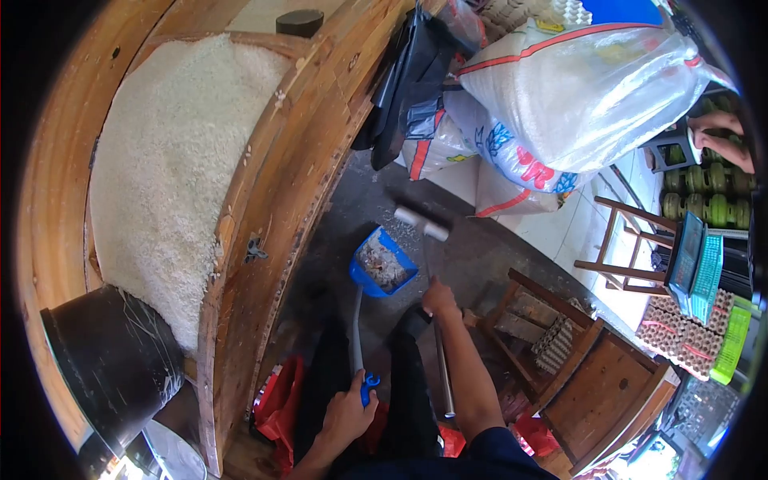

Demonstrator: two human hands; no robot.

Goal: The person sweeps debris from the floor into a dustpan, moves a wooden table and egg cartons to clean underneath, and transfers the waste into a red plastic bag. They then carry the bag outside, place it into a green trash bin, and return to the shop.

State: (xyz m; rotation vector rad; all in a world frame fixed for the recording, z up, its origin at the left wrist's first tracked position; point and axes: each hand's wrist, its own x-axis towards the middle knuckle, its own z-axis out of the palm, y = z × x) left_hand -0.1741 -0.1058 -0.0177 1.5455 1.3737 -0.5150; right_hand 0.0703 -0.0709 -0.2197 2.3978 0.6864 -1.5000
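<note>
My left hand (346, 410) is closed around the blue-tipped end of a long-handled dustpan (367, 283). The blue pan lies on the dark floor, with pale, crumbly sweepings (384, 266) inside it. My right hand (438, 298) grips the metal handle of a broom (422, 223). Its white head, with dark blurred bristles, is just beyond the pan's upper right, apart from its rim. Pale bits (406, 234) are scattered on the floor between the broom head and the pan.
A wooden bin (280, 136) of white rice (160, 160) runs along the left, with a black bucket (112, 368) in it. Filled sacks (576, 96) are piled ahead. A wooden stool (632, 224) and wooden furniture (608, 392) stand right, near egg trays (680, 336). Another person's arm (724, 136) shows far right.
</note>
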